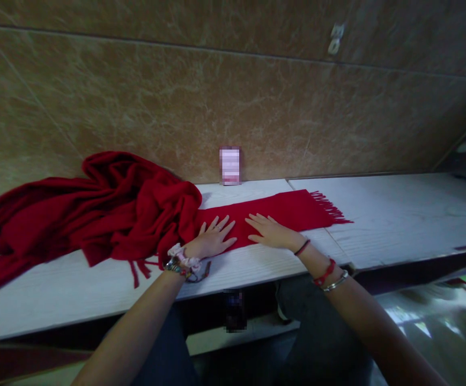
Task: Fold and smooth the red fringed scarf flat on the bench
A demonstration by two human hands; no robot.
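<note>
Neither hand is gripping anything in the head view: the left hand and the right hand both lie palm down with the fingers spread, pressed to a red scarf. They sit side by side on its flat strip, a gap between them, fingertips pointing inward and away from the person. That strip runs to the right and ends in a fringe; to the left it meets a loose, rumpled heap of the same red cloth, which spreads past the left edge of the view. A few more tassels stick out from the near side of the heap, close to the left wrist. All of it rests on a white wood-grain tabletop set along a brown marbled wall. A small pixelated rectangle is at the back edge by the wall, beyond the hands; what it is cannot be made out. Higher up on the wall, to the right, is a small white fixture. On the left wrist are a pink scrunchie and beaded bands; the right arm wears a dark cord, a red bracelet and a silver bangle.
</note>
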